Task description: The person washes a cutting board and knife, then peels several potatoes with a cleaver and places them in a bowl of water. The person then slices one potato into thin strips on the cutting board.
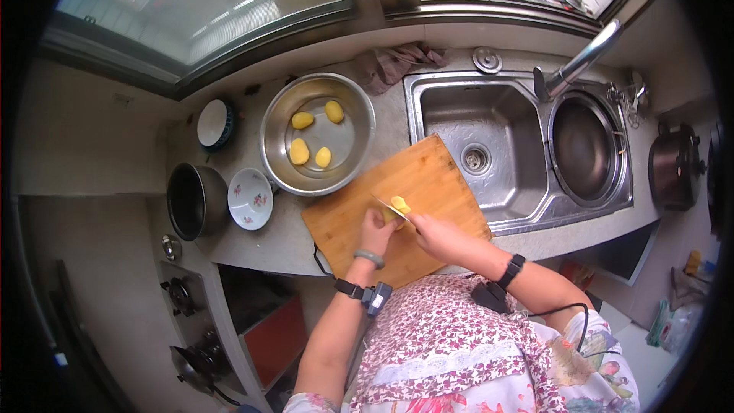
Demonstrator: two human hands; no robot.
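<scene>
On a wooden cutting board (344, 212), my left hand (378, 232) holds a peeled potato (391, 217) against the wood. My right hand (433, 235) grips a knife (391, 207), its blade at the potato. Cut potato slices (400, 204) lie just beyond the blade. Several whole peeled potatoes (299, 151) rest apart in a large metal basin (269, 155), behind and to the left of the board. The knife's handle is mostly hidden in my right hand.
The board's right side overlaps the rim of a steel sink (493, 126) with a faucet (579, 63). A floral bowl (250, 199), a dark pot (192, 201) and a white-and-blue bowl (213, 123) stand left. A cloth (395, 66) lies behind. A round pan (585, 149) fills the small basin.
</scene>
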